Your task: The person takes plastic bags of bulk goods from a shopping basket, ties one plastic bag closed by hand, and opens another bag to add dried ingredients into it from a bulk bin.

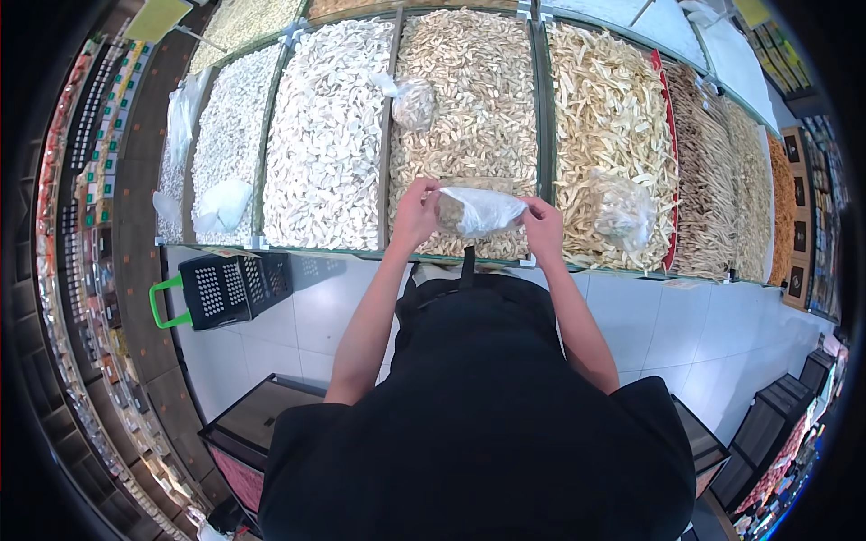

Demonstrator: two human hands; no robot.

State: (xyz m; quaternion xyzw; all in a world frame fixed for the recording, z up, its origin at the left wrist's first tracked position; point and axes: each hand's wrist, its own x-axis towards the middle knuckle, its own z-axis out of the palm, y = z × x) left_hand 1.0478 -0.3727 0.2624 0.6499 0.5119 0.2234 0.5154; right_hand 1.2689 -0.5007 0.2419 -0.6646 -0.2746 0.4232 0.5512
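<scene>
Both hands hold a clear plastic bag (486,208) by its two ends, stretched sideways over the near end of a bin. My left hand (416,215) pinches the left end, and my right hand (543,224) grips the right end. Beneath them lie tan dried slices (467,149), which fill the middle bin. A knotted bag of slices (413,105) rests on that bin's left divider. Over in the bin of yellowish dried strips (602,115), another filled plastic bag (622,209) sits near the front. Whether the held bag contains anything is hard to tell.
White dried slices (328,135) and small white pieces (233,135) fill bins to the left. A red divider (666,155) separates thin brown sticks (700,176) on the right. Below the glass edge, a black shopping basket (226,287) with a green handle stands on the tiled floor (331,324).
</scene>
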